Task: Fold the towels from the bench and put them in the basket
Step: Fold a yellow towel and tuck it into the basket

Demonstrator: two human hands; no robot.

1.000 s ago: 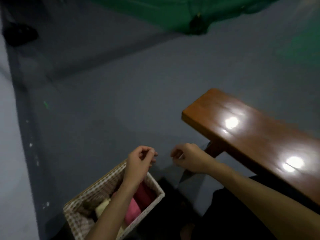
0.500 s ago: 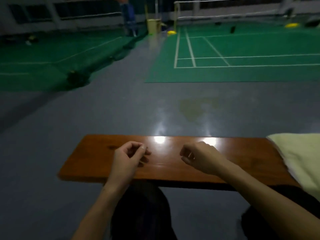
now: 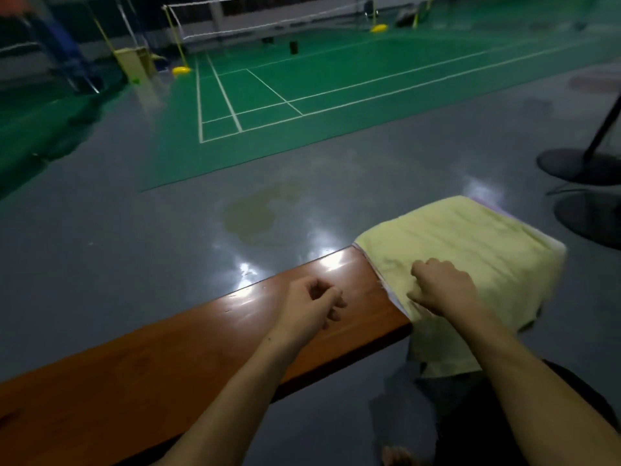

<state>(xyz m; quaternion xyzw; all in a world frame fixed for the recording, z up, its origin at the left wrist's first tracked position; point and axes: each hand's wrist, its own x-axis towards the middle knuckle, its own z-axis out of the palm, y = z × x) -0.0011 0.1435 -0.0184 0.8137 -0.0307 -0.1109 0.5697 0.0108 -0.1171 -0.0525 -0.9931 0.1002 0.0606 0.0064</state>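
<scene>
A pale yellow towel (image 3: 470, 250) lies draped over the right end of the wooden bench (image 3: 168, 358), its near side hanging down over the edge. A white layer shows under its left edge. My right hand (image 3: 440, 287) sits on the towel's left part, fingers and thumb curled down into the cloth at that edge. Just left of the towel, my left hand (image 3: 309, 307) hovers over the bare bench top with loosely curled fingers and holds nothing. The basket is out of view.
Grey floor lies beyond the bench, then a green badminton court (image 3: 302, 95) with a net. Round black stand bases (image 3: 581, 166) sit on the floor at the far right. My dark-clothed legs (image 3: 504, 415) are below the bench's near edge.
The view swung right from the basket, along the bench, to the yellow towel. My right hand moved from over bare wood onto the towel's left edge; my left hand followed over the bench.
</scene>
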